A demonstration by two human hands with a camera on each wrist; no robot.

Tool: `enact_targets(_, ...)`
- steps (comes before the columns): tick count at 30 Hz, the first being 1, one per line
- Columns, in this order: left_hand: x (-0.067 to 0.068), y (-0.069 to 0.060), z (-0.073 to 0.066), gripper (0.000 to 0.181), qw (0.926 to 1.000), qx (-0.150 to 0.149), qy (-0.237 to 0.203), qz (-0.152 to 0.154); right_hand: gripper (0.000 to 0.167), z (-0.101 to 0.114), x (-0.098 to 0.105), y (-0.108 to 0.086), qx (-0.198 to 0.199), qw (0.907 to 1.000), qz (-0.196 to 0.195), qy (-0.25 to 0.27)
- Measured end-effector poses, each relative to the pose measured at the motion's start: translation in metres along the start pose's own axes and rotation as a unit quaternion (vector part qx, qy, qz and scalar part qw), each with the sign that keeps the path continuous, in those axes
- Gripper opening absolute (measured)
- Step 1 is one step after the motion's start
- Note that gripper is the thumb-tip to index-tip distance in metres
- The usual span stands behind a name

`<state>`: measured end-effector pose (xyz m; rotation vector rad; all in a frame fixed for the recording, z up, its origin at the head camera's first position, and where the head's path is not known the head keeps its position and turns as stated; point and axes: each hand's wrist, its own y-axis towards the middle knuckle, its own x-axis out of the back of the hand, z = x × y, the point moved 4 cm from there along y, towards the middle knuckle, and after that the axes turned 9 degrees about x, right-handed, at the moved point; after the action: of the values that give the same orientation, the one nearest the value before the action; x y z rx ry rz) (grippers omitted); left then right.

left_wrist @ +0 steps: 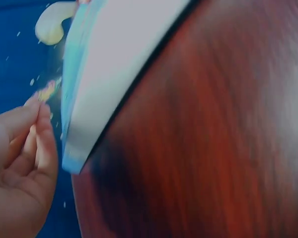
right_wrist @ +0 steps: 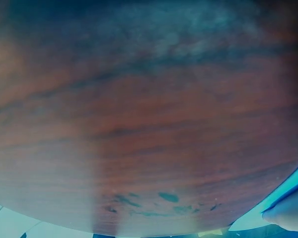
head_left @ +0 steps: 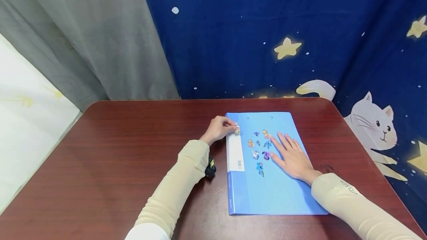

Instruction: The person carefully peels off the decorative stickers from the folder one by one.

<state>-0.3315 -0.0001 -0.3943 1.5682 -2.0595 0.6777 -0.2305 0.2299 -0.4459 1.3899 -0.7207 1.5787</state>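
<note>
A blue file folder (head_left: pixel 283 199) lies on the table with several small cartoon pony stickers (head_left: pixel 260 167) on its cover. My left hand (head_left: pixel 218 127) is over the upper end of the folder's white spine label (head_left: pixel 235 151). Between thumb and fingertips it pinches a small yellow and pink sticker (left_wrist: pixel 48 92), which stands apart from the folder in the left wrist view. My right hand (head_left: pixel 293 159) rests on the cover with its fingers spread, the fingertips beside the stickers. In the right wrist view only a blurred bit of that hand (right_wrist: pixel 290 210) shows at the edge.
The dark red wooden table (head_left: pixel 133 158) extends to the left of the folder. A black device (head_left: pixel 210 168) is at the left wrist. Dark scribbles (head_left: pixel 327 167) mark the table right of the folder. Behind the table hang a grey curtain (head_left: pixel 100 36) and a blue starry curtain (head_left: pixel 233 40).
</note>
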Motion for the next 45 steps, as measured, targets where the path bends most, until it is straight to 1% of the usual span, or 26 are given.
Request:
enact_targets(2,0.008,-0.001,0.006,0.009,0.9995,0.018,-0.016,0.018,0.065,0.000,0.000,0.000,0.001,1.0000,0.002,0.000)
enact_targets(5,0.020,-0.004,0.013,0.010,0.9968,0.039,-0.048,0.050,0.065,-0.001,-0.001,-0.001,0.000,1.0000,0.003,-0.003)
enact_targets(8,0.030,-0.006,0.020,0.011,0.9938,0.047,-0.069,0.074,0.065,-0.001,-0.002,-0.002,0.000,1.0000,0.004,0.000)
enact_targets(13,0.053,-0.011,0.036,0.013,0.9938,0.042,-0.068,0.077,0.065,0.000,-0.002,-0.002,0.001,1.0000,0.003,0.004)
enact_targets(16,0.066,-0.016,0.048,0.013,0.9952,0.039,-0.052,0.073,0.066,0.000,-0.002,-0.001,0.000,1.0000,0.007,0.003)
enact_targets(17,0.070,-0.017,0.052,0.013,0.9957,0.039,-0.044,0.071,0.066,-0.001,-0.002,-0.001,0.000,1.0000,0.008,0.004)
enact_targets(19,0.077,-0.021,0.060,0.011,0.9960,0.051,-0.031,0.066,0.066,-0.001,-0.002,-0.001,0.000,0.9999,0.009,0.005)
enact_targets(21,0.081,-0.023,0.066,0.011,0.9956,0.063,-0.022,0.065,0.066,-0.001,-0.001,-0.001,0.000,0.9999,0.008,0.007)
enact_targets(24,0.082,-0.026,0.071,0.011,0.9948,0.074,-0.019,0.068,0.067,-0.002,-0.001,-0.001,-0.001,0.9999,0.008,0.009)
enact_targets(28,0.080,-0.027,0.068,0.011,0.9954,0.066,-0.004,0.069,0.067,-0.001,-0.001,-0.001,0.000,0.9999,0.009,0.007)
enact_targets(31,0.081,-0.027,0.068,0.011,0.9957,0.065,0.023,0.062,0.066,0.000,0.000,-0.001,0.001,1.0000,0.005,0.008)
enact_targets(35,0.086,-0.028,0.074,0.010,0.9941,0.079,0.047,0.057,0.066,0.000,0.000,-0.002,0.002,1.0000,0.004,0.007)
enact_targets(41,0.098,-0.031,0.089,0.011,0.9926,0.100,0.039,0.057,0.066,0.000,0.001,-0.002,0.006,1.0000,0.002,0.006)
enact_targets(45,0.105,-0.032,0.096,0.013,0.9912,0.112,0.037,0.062,0.066,0.000,0.001,-0.001,0.006,0.9999,0.006,0.006)
